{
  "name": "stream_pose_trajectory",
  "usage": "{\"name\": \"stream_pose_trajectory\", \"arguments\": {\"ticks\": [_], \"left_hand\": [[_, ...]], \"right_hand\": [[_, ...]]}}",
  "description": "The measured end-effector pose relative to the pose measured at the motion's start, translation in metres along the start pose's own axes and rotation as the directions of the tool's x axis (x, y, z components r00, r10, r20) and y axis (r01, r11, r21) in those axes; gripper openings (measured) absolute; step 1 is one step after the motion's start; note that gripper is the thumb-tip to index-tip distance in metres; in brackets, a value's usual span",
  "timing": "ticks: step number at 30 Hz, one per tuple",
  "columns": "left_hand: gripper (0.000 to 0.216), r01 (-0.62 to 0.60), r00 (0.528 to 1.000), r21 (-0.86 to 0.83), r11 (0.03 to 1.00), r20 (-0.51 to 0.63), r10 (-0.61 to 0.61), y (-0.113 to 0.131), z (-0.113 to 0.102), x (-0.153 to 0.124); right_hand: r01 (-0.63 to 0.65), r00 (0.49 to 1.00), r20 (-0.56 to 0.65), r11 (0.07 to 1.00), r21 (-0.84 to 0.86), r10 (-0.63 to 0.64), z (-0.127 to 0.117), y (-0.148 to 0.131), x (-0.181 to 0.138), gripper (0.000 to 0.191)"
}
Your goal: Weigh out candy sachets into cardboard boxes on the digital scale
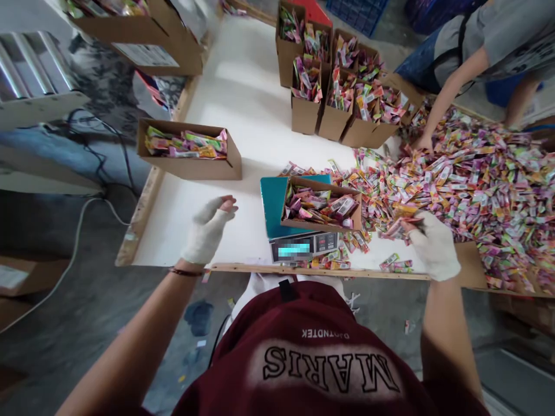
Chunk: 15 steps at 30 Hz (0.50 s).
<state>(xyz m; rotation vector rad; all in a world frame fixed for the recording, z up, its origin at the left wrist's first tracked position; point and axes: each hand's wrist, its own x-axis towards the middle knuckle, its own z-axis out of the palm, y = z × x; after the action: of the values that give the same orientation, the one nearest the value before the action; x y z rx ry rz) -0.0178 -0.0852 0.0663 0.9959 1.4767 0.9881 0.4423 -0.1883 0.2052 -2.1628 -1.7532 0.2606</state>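
Note:
My left hand [207, 230], in a white glove with bare fingertips, hovers over the white tabletop left of the scale. Its fingers are loosely bent and hold nothing. Several small candy packets [404, 222] are gripped in my gloved right hand [436, 245], just right of the scale. On the teal plate of the digital scale [271, 208] sits an open cardboard box [321, 224] filled with packets. The scale's lit display [293, 250] is blurred out. Loose packets [396, 264] lie on the table below my right hand.
A large heap of packets [459, 179] covers the right side, where a co-worker's hand [422, 143] reaches in. Filled boxes [333, 121] cluster at the back. Another filled box [197, 169] stands at left, and one [143, 40] is at upper left by a roller conveyor [37, 63].

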Motion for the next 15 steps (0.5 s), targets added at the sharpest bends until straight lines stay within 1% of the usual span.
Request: {"name": "stream_pose_trajectory", "arguments": {"ticks": [2, 4, 6, 8, 10, 11, 13, 15], "left_hand": [[0.051, -0.166, 0.986, 0.164, 0.972, 0.051, 0.159, 0.03, 0.013, -0.006], [0.047, -0.322, 0.946, 0.292, 0.9, 0.128, 0.297, 0.057, 0.028, -0.014], [0.043, -0.483, 0.875, 0.334, 0.81, 0.22, 0.432, 0.079, 0.046, -0.02], [0.037, -0.619, 0.783, 0.316, 0.719, 0.317, 0.536, 0.093, 0.066, -0.025], [0.033, -0.711, 0.697, 0.277, 0.647, 0.405, 0.592, 0.102, 0.085, -0.028], [0.031, -0.739, 0.665, 0.262, 0.621, 0.433, 0.608, 0.104, 0.094, -0.028], [0.031, -0.778, 0.619, 0.257, 0.574, 0.473, 0.627, 0.104, 0.11, -0.028], [0.032, -0.808, 0.581, 0.296, 0.509, 0.541, 0.608, 0.099, 0.124, -0.028]], "right_hand": [[-0.031, 0.999, -0.014, 0.995, -0.1, 0.03, 0.001, 0.021, -0.007, 0.023], [-0.05, 0.999, -0.009, 0.988, -0.144, 0.049, 0.004, 0.036, -0.013, 0.024], [-0.056, 0.998, 0.009, 0.988, -0.144, 0.058, 0.009, 0.045, -0.017, 0.025], [-0.038, 0.999, 0.023, 0.989, -0.142, 0.042, 0.014, 0.049, -0.018, 0.027], [-0.003, 0.999, 0.039, 0.989, -0.149, 0.009, 0.02, 0.053, -0.017, 0.029], [0.013, 0.999, 0.044, 0.988, -0.155, -0.006, 0.023, 0.055, -0.015, 0.03], [0.032, 0.998, 0.058, 0.988, -0.152, -0.024, 0.033, 0.06, -0.011, 0.031], [0.02, 0.999, 0.047, 0.991, -0.13, -0.014, 0.045, 0.067, -0.008, 0.033]]}}
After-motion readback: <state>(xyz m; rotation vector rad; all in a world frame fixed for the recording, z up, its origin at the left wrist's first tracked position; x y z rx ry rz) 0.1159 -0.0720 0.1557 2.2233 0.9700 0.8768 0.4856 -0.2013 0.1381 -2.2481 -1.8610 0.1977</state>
